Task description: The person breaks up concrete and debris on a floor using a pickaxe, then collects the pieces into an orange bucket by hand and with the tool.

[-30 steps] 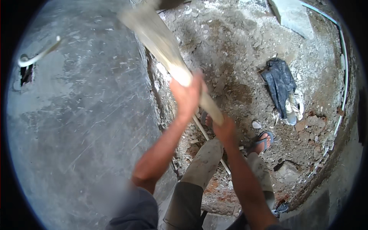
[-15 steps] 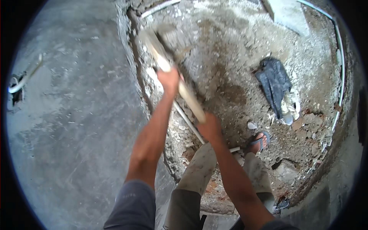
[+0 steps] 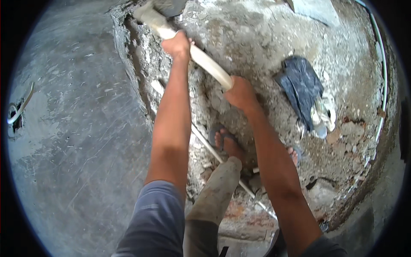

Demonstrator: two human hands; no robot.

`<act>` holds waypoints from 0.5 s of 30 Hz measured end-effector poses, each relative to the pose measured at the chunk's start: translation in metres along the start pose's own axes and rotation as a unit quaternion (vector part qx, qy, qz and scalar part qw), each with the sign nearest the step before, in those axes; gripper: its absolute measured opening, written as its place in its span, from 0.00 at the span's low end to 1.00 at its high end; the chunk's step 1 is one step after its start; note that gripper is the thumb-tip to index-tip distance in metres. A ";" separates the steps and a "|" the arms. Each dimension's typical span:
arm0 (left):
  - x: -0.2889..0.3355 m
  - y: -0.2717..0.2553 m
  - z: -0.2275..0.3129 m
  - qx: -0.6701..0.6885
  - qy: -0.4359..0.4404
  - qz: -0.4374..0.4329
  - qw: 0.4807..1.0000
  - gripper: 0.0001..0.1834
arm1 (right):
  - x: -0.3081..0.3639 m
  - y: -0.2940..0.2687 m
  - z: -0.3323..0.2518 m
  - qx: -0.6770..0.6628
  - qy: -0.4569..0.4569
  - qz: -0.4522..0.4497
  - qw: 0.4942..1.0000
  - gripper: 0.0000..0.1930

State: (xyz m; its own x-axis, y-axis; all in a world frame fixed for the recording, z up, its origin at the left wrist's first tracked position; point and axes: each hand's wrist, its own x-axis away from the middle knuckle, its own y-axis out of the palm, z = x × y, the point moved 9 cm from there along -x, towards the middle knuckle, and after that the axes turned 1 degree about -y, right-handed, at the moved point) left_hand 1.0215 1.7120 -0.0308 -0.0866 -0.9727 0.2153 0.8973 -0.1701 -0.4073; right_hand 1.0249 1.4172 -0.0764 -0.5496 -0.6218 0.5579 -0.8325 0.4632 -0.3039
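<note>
A hoe with a pale, slightly curved wooden handle (image 3: 210, 67) slants from upper left toward the middle. Its grey blade (image 3: 173, 7) shows partly at the top edge, over the soil. My left hand (image 3: 177, 45) is wrapped round the handle nearer the blade. Round the handle's lower end, my right hand (image 3: 240, 91) is closed, hiding its tip. Both arms are stretched forward over rough, broken ground (image 3: 252, 47). Beneath the arms, a thin white pipe (image 3: 205, 141) lies along the ground.
Grey smooth concrete (image 3: 85, 128) lies to the left, bounded by a ragged edge. At right are a crumpled black plastic bag (image 3: 302, 83) and a flat grey slab (image 3: 317, 12). A pale conduit (image 3: 382, 77) follows the right border. My sandalled foot (image 3: 227, 139) stands below the handle.
Both hands and the hoe have moved farther forward, and the blade now shows at the top. My left foot has come into view below the handle.
</note>
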 end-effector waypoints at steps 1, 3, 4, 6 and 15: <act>0.042 -0.018 -0.029 0.077 -0.059 0.013 0.995 0.14 | 0.033 0.000 0.018 0.002 0.033 -0.029 0.999 0.20; 0.105 -0.067 -0.051 -0.119 0.039 -0.111 0.986 0.10 | 0.130 0.025 0.040 -0.017 0.071 -0.046 0.996 0.19; 0.127 -0.105 -0.065 -0.214 0.093 -0.056 0.971 0.10 | 0.181 0.041 0.038 -0.044 0.084 -0.049 0.994 0.18; 0.222 -0.112 -0.090 -0.110 -0.054 -0.127 0.984 0.10 | 0.249 0.042 0.098 -0.036 0.151 -0.045 0.987 0.18; 0.076 0.030 0.078 -0.062 0.042 -0.124 0.989 0.08 | 0.017 -0.032 -0.001 -0.077 -0.118 0.063 0.988 0.17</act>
State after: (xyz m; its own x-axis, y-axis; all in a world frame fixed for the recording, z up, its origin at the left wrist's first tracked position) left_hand 1.0755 1.6457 0.0425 -0.3384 -0.9073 0.2495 0.7846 -0.4185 -0.4575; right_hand 1.0421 1.3920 -0.0565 -0.6648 -0.6746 0.3210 -0.7456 0.6263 -0.2277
